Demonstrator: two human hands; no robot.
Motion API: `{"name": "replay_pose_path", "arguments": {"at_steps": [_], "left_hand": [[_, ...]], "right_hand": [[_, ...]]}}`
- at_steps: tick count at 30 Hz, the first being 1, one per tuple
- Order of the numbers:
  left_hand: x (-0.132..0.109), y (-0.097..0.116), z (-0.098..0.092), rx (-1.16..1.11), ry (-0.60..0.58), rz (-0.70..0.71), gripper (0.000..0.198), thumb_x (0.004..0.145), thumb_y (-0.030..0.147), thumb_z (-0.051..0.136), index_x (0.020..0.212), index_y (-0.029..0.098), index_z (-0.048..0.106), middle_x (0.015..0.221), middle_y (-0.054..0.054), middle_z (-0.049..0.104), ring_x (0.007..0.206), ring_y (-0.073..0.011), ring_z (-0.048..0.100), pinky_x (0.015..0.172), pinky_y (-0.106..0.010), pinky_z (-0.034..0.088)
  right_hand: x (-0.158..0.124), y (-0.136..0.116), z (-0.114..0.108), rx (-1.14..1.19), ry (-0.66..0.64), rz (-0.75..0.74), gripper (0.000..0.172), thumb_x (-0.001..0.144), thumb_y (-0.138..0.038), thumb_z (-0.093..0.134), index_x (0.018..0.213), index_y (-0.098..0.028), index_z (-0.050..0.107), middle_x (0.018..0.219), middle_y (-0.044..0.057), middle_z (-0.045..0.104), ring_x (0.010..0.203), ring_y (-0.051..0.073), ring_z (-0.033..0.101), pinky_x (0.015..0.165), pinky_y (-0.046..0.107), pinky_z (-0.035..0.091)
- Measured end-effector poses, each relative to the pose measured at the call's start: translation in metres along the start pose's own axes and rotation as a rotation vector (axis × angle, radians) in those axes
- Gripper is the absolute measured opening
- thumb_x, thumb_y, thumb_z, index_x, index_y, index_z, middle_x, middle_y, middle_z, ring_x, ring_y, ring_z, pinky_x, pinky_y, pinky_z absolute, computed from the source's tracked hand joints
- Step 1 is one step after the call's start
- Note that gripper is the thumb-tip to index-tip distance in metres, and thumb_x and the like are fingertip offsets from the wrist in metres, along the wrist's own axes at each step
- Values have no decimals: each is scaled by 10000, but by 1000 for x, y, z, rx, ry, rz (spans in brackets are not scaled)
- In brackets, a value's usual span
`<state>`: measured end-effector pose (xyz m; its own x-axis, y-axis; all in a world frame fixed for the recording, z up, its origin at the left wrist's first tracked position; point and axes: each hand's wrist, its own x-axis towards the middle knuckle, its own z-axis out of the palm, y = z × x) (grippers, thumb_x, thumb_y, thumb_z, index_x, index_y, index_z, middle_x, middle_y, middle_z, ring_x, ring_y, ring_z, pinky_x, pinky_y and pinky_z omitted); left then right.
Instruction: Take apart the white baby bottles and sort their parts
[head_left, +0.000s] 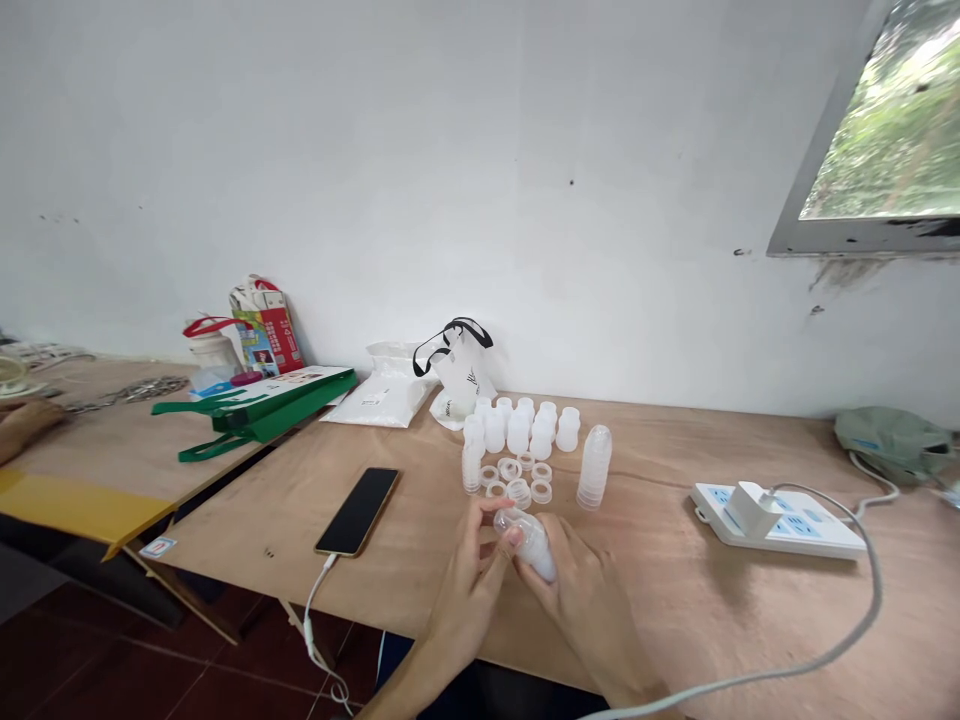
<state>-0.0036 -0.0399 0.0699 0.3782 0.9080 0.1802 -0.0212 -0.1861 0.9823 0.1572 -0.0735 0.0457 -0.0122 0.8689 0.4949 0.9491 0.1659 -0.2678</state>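
My hands are over the plywood table [660,590], holding a small translucent plastic bottle [529,542] between them. My right hand [581,600] wraps its body. The fingertips of my left hand [469,590] pinch its neck end, where a clear ring or cap seems to sit. Just ahead stand several upright translucent bottles [517,432], with several loose plastic screw rings [510,480] in front of them. To the right rises a stack of clear nested caps [595,468].
A black smartphone [358,511] lies left of my hands, its white charging cable [311,625] dropping off the table edge. A power strip [776,520] with a plugged-in charger sits right. White packaging bags [382,390] lean at the wall. Another person's hand [22,425] rests on the neighbouring table.
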Motion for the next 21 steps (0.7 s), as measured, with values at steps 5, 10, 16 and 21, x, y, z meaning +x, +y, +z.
{"name": "replay_pose_path", "arguments": {"at_steps": [5, 10, 16, 21], "left_hand": [[-4, 18, -19, 268, -173, 9, 345, 1028, 525, 487, 1268, 276, 493, 1260, -60, 629, 1189, -249, 592, 1029, -349, 433], [-9, 27, -23, 437, -204, 112, 288, 1062, 466, 416, 1178, 264, 585, 1118, -37, 674, 1050, -226, 626, 933, -308, 441], [6, 13, -10, 434, -1, 185, 332, 1003, 476, 495, 817, 207, 551, 671, 33, 550, 605, -143, 499, 585, -249, 349], [27, 9, -48, 214, 398, 136, 491, 908, 570, 588, 648, 203, 390, 592, 65, 376, 538, -94, 381, 501, -200, 299]], "right_hand": [[0, -6, -6, 60, -140, 83, 322, 1001, -566, 478, 955, -279, 617, 750, -1, 757, 612, 257, 726, 511, 292, 360], [1, -16, -16, 258, -190, 94, 266, 968, -503, 518, 919, -273, 642, 711, -11, 750, 589, 217, 712, 498, 268, 354], [-4, -24, -7, 170, -95, 76, 286, 945, -548, 568, 919, -276, 653, 615, -19, 722, 499, 223, 686, 475, 283, 315], [-10, -20, -3, -57, -29, -29, 274, 973, -497, 534, 869, -267, 640, 677, 23, 745, 540, 231, 699, 506, 287, 334]]}}
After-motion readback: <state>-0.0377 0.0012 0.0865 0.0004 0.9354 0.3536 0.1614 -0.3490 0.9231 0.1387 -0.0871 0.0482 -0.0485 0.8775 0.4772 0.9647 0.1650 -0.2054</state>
